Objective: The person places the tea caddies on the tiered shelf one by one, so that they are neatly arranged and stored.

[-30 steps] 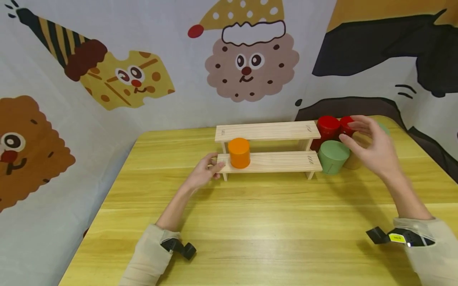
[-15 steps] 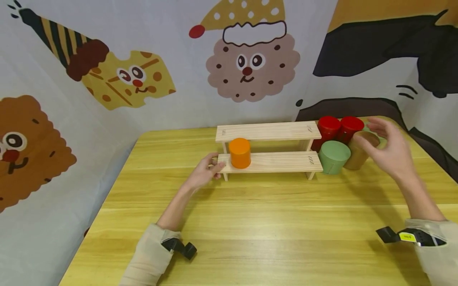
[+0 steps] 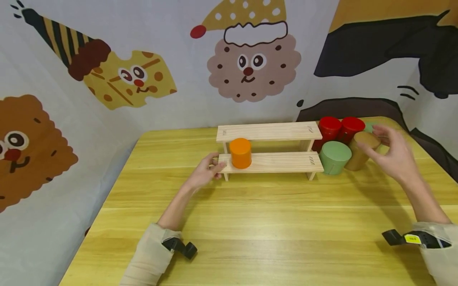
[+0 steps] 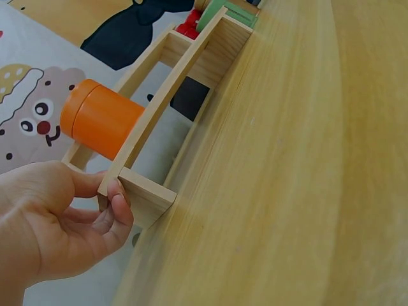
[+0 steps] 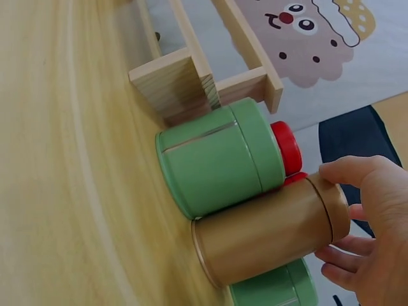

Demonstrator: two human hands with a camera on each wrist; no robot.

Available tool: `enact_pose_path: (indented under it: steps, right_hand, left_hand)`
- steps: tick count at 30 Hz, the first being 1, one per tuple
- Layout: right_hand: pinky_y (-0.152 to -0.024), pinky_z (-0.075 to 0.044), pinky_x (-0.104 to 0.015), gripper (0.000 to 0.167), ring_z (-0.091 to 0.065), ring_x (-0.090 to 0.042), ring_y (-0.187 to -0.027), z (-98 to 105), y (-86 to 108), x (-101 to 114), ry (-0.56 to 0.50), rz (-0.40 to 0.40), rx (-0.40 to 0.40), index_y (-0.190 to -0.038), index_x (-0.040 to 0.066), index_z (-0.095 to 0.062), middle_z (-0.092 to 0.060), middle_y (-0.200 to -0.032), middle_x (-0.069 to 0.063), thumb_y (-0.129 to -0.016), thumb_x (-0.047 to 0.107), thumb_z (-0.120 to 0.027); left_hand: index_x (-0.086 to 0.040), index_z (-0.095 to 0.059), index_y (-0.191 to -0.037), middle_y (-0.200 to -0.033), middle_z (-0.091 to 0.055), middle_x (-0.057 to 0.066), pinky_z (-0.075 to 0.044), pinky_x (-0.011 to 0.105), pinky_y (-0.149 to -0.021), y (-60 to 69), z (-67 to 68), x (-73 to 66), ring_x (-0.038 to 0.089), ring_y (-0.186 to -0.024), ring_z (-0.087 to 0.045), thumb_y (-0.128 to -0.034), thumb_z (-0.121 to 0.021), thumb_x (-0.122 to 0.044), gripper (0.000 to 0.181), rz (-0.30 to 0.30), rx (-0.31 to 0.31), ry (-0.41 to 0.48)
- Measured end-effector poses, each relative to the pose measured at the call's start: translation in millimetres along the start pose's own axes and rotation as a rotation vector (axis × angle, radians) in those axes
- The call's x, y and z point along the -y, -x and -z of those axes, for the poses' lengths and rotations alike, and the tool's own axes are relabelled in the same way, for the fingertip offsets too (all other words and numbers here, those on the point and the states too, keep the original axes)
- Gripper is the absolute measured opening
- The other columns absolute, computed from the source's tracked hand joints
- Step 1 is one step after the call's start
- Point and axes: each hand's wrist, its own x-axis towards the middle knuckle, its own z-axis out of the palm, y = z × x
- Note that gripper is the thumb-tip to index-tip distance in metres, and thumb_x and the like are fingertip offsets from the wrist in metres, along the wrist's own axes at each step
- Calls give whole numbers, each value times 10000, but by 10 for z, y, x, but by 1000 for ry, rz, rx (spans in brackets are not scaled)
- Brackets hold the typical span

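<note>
A two-step wooden shelf (image 3: 275, 162) stands on the table with an orange canister (image 3: 241, 154) upright on its lower step. My left hand (image 3: 204, 173) pinches the left end of that step between thumb and fingers; the left wrist view shows the hand (image 4: 70, 223) at the board's corner. My right hand (image 3: 396, 155) is at the tall brown canister (image 3: 358, 153), its thumb and curved fingers round the lid. In the right wrist view, the thumb of the hand (image 5: 376, 223) overlaps the lid's edge of the brown canister (image 5: 268, 233).
A wide green canister (image 3: 334, 157) stands between the shelf and the brown one. Two red canisters (image 3: 329, 128) are behind it, and another green canister (image 3: 369, 126) is partly hidden farther back. A cartoon-printed cloth (image 3: 179, 111) rises behind the wooden table (image 3: 250, 222).
My right hand has moved right and slightly down, from over the back canisters to the brown canister's lid, uncovering a red canister. The left hand keeps its grip on the shelf.
</note>
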Motion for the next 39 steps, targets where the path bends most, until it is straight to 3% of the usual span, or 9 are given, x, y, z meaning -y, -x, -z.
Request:
enact_pose_path:
  steps: [11, 18, 31, 39]
  right_hand:
    - [-858, -283, -116, 829, -410, -546, -1201, -45, -15, -97, 2, -8, 90, -1572, -5, -250, -339, -1491, -375, -946, 258, -726]
    - [-745, -291, -152, 879, -426, -508, -1131, -71, -8, -134, 40, -25, 99, -1561, -46, -203, -375, -1413, -380, -935, 266, -736]
    - [-807, -334, -295, 892, -413, -544, -1215, -60, 5, -89, 42, -71, 100, -1549, -45, -234, -385, -1445, -356, -932, 353, -741]
    - [-778, -307, -182, 867, -442, -528, -1193, -21, 13, -66, 35, -69, 34, -1557, -16, -272, -426, -1435, -334, -925, 331, -754]
  left_hand:
    - [74, -228, -1553, -1077, -516, 180, -539, 351, -742, 3, -5, -18, 173, -754, -569, -1061, -547, -133, 622, 7, -3, 23]
    - [71, -225, -1554, -1093, -520, 189, -540, 365, -759, -8, -12, -22, 174, -758, -572, -1061, -547, -131, 623, 8, 2, 22]
    - [68, -235, -1553, -1091, -543, 191, -537, 371, -760, 8, -15, -5, 179, -759, -577, -1056, -559, -134, 626, 4, -8, 16]
    - [67, -243, -1551, -1087, -540, 189, -541, 372, -769, -11, -13, 4, 179, -760, -577, -1054, -561, -133, 622, 4, -11, 19]
